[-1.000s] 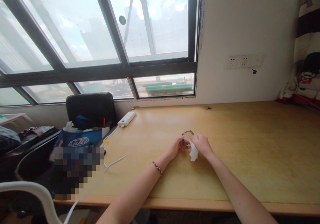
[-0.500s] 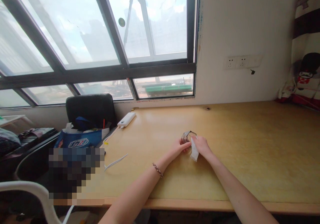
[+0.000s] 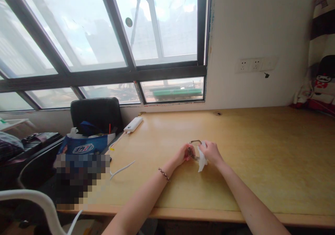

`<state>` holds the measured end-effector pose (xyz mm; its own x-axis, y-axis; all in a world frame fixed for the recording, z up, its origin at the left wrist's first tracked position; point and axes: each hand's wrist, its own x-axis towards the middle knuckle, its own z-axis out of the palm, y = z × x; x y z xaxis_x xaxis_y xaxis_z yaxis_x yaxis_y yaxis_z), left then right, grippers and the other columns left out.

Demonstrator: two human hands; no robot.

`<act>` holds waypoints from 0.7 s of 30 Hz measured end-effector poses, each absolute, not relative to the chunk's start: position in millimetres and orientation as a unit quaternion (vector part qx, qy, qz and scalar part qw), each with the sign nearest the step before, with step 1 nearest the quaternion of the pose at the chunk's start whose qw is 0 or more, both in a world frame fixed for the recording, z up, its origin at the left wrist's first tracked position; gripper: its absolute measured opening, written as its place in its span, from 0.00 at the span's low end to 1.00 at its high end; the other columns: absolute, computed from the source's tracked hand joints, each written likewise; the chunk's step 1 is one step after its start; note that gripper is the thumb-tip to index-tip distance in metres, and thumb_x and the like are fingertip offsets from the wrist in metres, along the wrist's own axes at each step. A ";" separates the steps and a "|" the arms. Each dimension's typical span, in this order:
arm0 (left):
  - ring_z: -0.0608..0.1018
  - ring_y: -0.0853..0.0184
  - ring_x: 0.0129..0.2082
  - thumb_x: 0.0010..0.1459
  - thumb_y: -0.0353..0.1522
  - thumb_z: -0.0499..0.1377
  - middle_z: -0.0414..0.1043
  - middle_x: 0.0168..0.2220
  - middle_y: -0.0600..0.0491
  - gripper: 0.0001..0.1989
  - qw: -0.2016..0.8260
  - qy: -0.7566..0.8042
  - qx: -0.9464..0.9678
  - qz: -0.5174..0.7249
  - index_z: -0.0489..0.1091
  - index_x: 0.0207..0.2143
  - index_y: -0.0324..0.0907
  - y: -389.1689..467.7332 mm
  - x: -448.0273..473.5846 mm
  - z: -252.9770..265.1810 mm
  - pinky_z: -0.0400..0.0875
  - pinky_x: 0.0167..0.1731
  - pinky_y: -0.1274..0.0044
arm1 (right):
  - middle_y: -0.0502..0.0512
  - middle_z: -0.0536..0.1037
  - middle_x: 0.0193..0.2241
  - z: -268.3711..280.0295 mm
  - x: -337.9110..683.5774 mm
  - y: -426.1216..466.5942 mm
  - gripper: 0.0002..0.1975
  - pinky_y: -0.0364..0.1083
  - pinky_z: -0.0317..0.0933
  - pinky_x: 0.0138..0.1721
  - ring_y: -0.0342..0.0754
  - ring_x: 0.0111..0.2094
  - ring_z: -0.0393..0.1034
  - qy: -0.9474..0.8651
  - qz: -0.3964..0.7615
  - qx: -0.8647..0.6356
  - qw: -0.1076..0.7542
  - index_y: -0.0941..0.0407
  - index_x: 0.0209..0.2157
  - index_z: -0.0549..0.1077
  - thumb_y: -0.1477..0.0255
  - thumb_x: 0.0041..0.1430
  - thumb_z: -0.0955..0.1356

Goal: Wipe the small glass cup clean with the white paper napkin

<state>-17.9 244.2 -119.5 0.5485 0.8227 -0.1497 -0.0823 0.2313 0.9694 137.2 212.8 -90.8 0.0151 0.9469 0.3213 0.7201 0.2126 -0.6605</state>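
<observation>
Above the middle of the wooden table, my left hand [image 3: 184,153] is closed around one side of a silvery metal loop [image 3: 194,157], which looks like a metal-band wristwatch. Its dial cannot be made out. My right hand [image 3: 211,152] pinches a white tissue [image 3: 201,161] against the loop's right side. The tissue's loose end hangs down below the fingers. Part of the loop is hidden behind my fingers and the tissue. A braided bracelet [image 3: 164,174] circles my left wrist.
A white power bank [image 3: 133,124] with a cable lies at the table's [image 3: 261,165] back left. Another white cable [image 3: 122,169] sticks out over the left side. A black chair [image 3: 95,114] and a blue bag [image 3: 85,146] stand left; wall sockets [image 3: 250,65] are behind.
The metal loop has turned in my hands and now shows a wider opening. My left fingers have shifted to its left side. The tissue hangs a little further left and lower.
</observation>
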 end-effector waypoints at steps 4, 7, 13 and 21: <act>0.54 0.76 0.10 0.44 0.44 0.43 0.54 0.11 0.55 0.21 0.725 0.331 0.549 0.253 0.61 0.12 0.37 248.0 -23.1 -114.3 0.41 0.11 0.80 | 0.47 0.64 0.14 -86.9 136.8 209.8 0.13 0.39 0.46 0.21 0.39 0.18 0.56 -0.708 0.173 -0.569 0.382 0.58 0.18 0.66 0.68 0.51 0.61; 0.53 0.76 0.11 0.44 0.46 0.44 0.53 0.10 0.55 0.22 0.733 0.335 0.564 0.183 0.60 0.12 0.38 250.8 -25.9 -109.7 0.42 0.12 0.79 | 0.47 0.66 0.14 -82.3 138.2 206.3 0.13 0.38 0.47 0.21 0.39 0.19 0.57 -0.733 0.184 -0.539 0.372 0.59 0.19 0.68 0.66 0.51 0.62; 0.56 0.76 0.13 0.43 0.43 0.50 0.57 0.13 0.56 0.18 0.708 0.382 0.568 0.174 0.63 0.16 0.37 244.2 -22.8 -108.2 0.42 0.14 0.80 | 0.49 0.72 0.19 -77.7 144.6 205.3 0.14 0.38 0.50 0.24 0.40 0.21 0.60 -0.763 0.209 -0.502 0.351 0.59 0.26 0.73 0.62 0.48 0.64; 0.57 0.76 0.14 0.44 0.42 0.52 0.60 0.14 0.54 0.17 0.642 0.351 0.595 0.332 0.66 0.17 0.35 234.3 -20.4 -119.5 0.44 0.15 0.80 | 0.48 0.68 0.14 -100.7 145.8 225.5 0.20 0.38 0.48 0.19 0.40 0.17 0.59 -0.678 0.360 -0.545 0.338 0.61 0.19 0.70 0.58 0.48 0.62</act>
<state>-20.4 234.3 -119.5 0.5323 0.8446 -0.0564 -0.0090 0.0723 0.9973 145.8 225.5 -100.7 -0.1784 0.9818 0.0652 0.4952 0.1468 -0.8563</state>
